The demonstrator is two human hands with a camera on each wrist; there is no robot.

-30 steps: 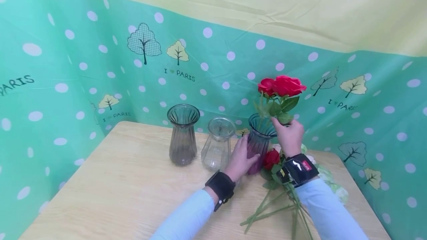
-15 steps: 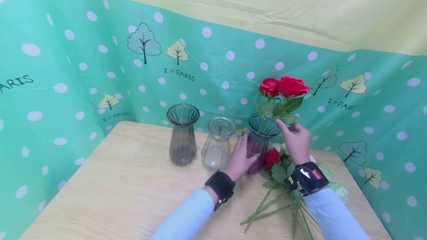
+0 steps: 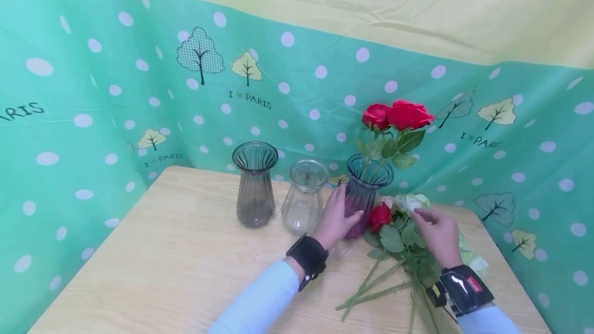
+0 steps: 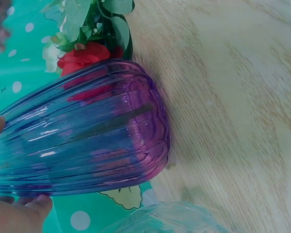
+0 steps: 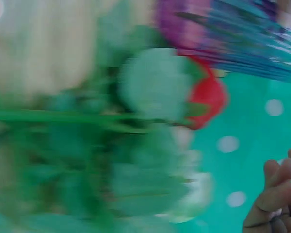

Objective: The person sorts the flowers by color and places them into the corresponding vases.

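A ribbed glass vase, blue at the top and purple at the base, stands upright at the back right of the table. My left hand holds it around the side, thumb and fingers on opposite sides in the left wrist view. Two red roses rise from its mouth; one stem shows through the glass. Over a pile of loose flowers is my right hand, fingers loosely bent and nothing visible in them. Nearest its fingertips is a pale green-white flower. Another red rose lies against the vase's right side.
Left of the held vase stand a clear glass vase and a grey glass vase. Green stems reach toward the front of the wooden table. A green dotted curtain hangs behind.
My right hand has let go of the rose stem and moved down and right, over the loose flowers. The roses now lean slightly right in the vase. My left hand keeps its hold.
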